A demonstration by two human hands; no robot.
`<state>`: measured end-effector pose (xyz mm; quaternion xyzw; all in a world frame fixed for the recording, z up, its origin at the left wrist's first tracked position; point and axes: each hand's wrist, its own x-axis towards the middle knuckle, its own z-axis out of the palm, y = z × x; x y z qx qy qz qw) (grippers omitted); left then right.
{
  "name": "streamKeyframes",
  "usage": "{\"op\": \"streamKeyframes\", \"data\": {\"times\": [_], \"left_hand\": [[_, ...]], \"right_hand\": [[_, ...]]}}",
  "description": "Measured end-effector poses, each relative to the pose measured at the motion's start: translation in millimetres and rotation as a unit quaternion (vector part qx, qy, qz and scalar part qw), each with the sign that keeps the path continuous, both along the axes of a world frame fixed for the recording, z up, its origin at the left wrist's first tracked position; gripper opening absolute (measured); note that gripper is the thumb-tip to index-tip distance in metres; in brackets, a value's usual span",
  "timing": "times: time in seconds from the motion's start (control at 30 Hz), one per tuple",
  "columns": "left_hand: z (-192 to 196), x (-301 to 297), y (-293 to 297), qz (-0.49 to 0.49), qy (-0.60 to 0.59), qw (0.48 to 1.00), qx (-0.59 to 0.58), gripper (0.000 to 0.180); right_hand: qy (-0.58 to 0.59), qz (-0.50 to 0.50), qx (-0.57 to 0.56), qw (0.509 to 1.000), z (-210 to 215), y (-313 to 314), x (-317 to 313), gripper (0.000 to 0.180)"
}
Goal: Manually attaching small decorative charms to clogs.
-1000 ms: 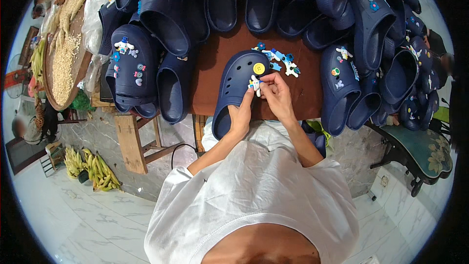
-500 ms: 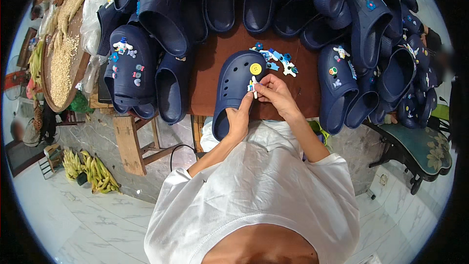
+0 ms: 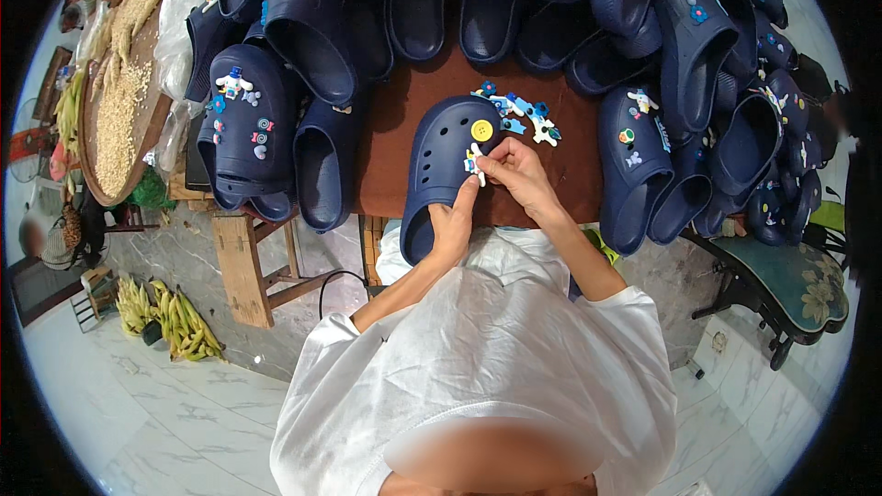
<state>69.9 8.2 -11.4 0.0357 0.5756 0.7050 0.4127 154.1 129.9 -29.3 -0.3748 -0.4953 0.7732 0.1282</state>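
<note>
A navy blue foam clog point(image 3: 432, 142) lies on the brown tabletop in front of me, its toe pointing away. One yellow button-shaped charm point(image 3: 482, 130) sits on its upper near the toe. My left hand point(image 3: 451, 225) grips the clog at its opening, some fingers inside and the thumb on top. Between the fingertips of my right hand point(image 3: 519, 174) is a small white figure charm point(image 3: 474, 163), pressed against the right side of the clog's upper. Just beyond the toe lies a loose cluster of blue and white charms point(image 3: 528, 112).
Many navy clogs ring the table's far side, including a decorated one point(image 3: 241, 119) at left and another point(image 3: 634, 156) at right. A tray of pale kernels point(image 3: 115, 147) stands far left. Corn cobs point(image 3: 184, 321) lie on the floor; a green-topped stool point(image 3: 781, 280) stands right.
Almost nothing differs. Both hands stay on the clog, with the white charm still pinched at its side; the left thumb has shifted slightly and the whole view has moved a little.
</note>
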Motion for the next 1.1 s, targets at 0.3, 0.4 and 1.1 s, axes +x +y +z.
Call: {"op": "streamKeyframes", "data": {"times": [0.3,0.4,1.1], "left_hand": [[0.5,-6.5,0.3,-0.037,0.005,0.999,-0.016,0.036],[-3.4,-8.3,-2.7,-0.028,0.004,1.000,0.008,0.034],[11.2,-36.4,-9.9,0.070,-0.361,0.926,0.084,0.046]], "right_hand": [[0.053,-0.091,-0.042,0.993,0.3,-17.7,-9.1,0.017],[0.082,-0.109,-0.043,0.990,1.3,-21.8,-7.0,0.020],[-0.281,-0.148,0.508,0.800,-14.0,38.5,51.9,0.018]]}}
